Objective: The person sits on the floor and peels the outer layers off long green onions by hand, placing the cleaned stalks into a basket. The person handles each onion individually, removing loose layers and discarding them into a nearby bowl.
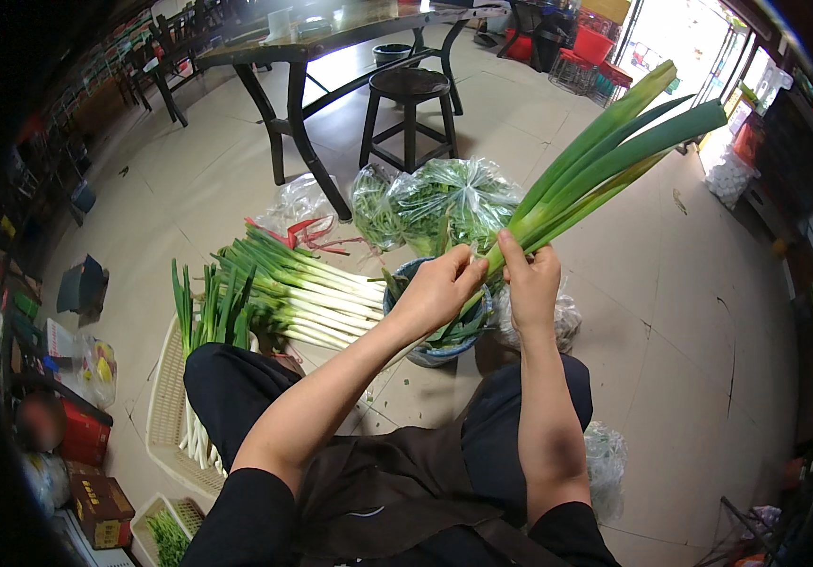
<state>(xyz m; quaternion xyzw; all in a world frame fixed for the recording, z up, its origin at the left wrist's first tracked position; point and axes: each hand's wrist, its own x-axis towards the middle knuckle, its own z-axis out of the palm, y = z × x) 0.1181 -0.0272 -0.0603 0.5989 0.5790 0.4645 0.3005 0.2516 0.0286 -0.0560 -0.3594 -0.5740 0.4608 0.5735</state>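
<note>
A large green onion (576, 170) slants up to the right, its broad green leaves spread at the top and its pale stalk running down past my left wrist. Both hands grip it where the leaves join the stalk: my left hand (445, 283) lower down, my right hand (532, 280) just above and to the right. Beneath them stands a blue bucket (438, 358) with green leaf scraps (459, 333) inside. Left of the bucket, a pile of long green onions (321, 294) lies with white stalks towards it. More onions stand in a cream plastic basket (165, 404) beside my left knee.
Clear plastic bags of leafy greens (449, 198) sit beyond the bucket, near a black stool (410, 85) and a wooden table (307, 46). Another plastic bag (566, 319) lies right of the bucket. A small basket of greens (165, 535) is at lower left.
</note>
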